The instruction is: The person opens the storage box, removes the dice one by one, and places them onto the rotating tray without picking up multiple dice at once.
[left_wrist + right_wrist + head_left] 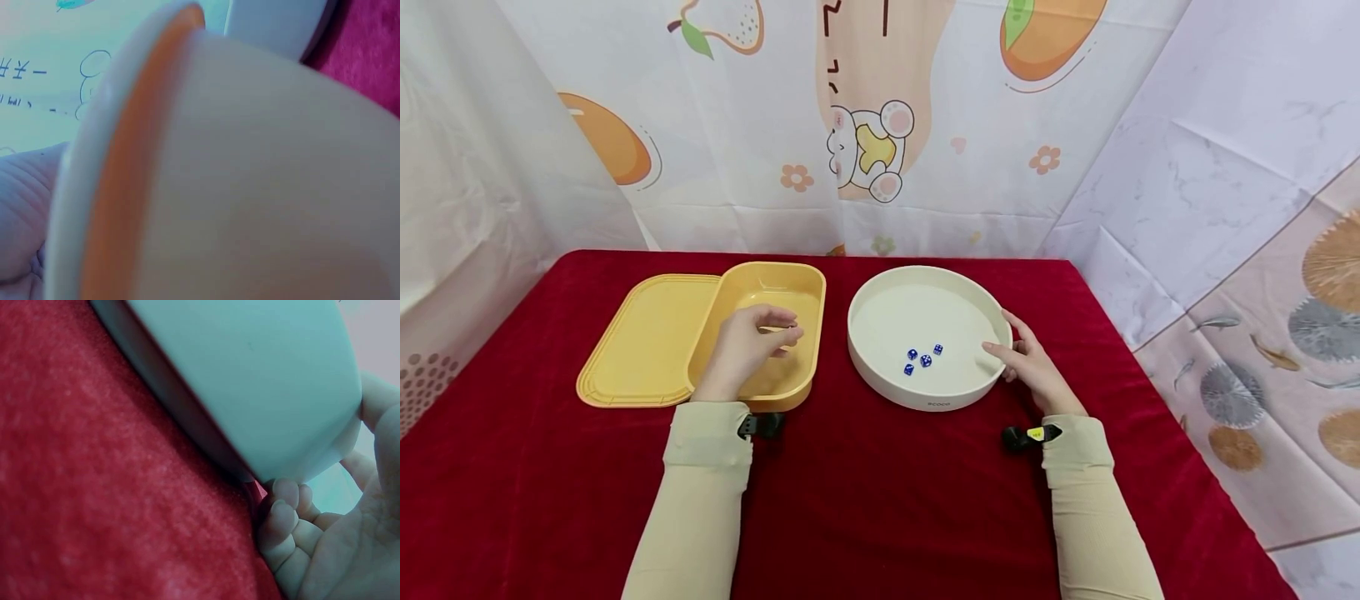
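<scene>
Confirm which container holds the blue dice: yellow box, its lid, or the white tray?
The round white tray, under the right hand. The blue dice lie inside it; yellow box and lid show none.

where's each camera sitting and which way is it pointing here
Head: on the person's head, looking forward and down at the red table; both sleeved arms, left hand and right hand show.
Left wrist: pressed close to the yellow box; a bit of skin shows.
Right wrist: low on the cloth, facing the white round tray; curled fingers show.
Shared: head and right wrist both see the tray.
</scene>
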{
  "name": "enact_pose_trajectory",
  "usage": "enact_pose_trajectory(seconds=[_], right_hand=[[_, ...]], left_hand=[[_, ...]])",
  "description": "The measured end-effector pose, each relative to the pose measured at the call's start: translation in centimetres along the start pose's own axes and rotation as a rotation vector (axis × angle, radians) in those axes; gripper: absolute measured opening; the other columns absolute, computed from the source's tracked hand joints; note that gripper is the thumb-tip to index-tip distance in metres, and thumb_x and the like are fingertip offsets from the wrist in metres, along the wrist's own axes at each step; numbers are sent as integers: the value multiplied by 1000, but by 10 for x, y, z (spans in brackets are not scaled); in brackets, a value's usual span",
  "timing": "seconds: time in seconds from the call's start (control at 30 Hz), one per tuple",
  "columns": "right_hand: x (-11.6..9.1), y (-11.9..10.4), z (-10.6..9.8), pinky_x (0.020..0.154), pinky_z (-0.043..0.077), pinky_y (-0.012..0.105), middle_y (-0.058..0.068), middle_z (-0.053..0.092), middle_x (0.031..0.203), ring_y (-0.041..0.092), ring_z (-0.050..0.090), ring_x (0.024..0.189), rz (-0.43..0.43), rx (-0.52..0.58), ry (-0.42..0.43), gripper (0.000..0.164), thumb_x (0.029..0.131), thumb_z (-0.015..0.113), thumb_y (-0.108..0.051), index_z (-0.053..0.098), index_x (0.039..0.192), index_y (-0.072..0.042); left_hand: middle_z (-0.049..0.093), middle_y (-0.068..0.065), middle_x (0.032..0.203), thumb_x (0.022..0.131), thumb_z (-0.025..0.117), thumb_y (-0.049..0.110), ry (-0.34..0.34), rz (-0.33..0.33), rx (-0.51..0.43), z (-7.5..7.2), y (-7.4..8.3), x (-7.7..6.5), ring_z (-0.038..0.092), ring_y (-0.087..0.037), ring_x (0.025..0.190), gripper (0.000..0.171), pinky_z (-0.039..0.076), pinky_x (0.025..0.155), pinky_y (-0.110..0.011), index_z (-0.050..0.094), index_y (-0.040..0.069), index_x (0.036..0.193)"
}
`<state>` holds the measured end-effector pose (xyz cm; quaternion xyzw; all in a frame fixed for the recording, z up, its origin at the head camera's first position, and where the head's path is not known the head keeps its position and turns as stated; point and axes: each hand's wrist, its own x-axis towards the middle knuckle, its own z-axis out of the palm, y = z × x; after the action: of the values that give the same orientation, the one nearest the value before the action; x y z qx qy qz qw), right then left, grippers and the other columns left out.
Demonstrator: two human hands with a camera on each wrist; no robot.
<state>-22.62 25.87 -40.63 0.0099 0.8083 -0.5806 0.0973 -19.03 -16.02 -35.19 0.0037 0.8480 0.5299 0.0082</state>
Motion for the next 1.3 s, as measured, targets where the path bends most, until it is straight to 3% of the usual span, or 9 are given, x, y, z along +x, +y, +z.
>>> enact_pose_trajectory(seconds=[0.4,0.6,0.77,1.0,1.3], right_hand=[[2,2,-1,62,47,22,4,49,92,8,51,64,-3,-4,-5,82,93,67,-33,19,159,-28],[2,2,0,62,47,22,5,49,92,8,51,64,-4,-7,-1,81,93,67,-33,20,159,-28],[2,1,-1,62,47,22,4,49,93,8,51,63,0,0,-3,81,94,67,-32,19,159,-28],[0,-1,-1,61,47,23,3,49,93,8,51,63,5,3,-13,82,94,66,-30,16,159,-29],[1,-1,0,61,47,22,4,49,93,8,51,62,8,15,-7,81,94,67,-29,19,159,-29]], left_hand=[[71,-17,117,91,73,15,41,69,-37,16,9,-1,71,-22,92,33,60,69,-28,68,1,120],[72,-17,116,90,73,14,69,96,-88,27,17,-2,71,-15,83,33,59,69,-25,68,2,120],[72,-16,115,90,73,14,85,96,-109,35,23,-4,72,-14,77,30,59,72,-26,69,4,117],[71,-14,110,89,75,14,85,88,-147,53,29,-6,71,-27,90,28,60,79,-32,71,5,115],[72,-10,104,89,75,15,64,84,-91,73,32,-8,71,-19,83,28,59,82,-30,71,9,116]])
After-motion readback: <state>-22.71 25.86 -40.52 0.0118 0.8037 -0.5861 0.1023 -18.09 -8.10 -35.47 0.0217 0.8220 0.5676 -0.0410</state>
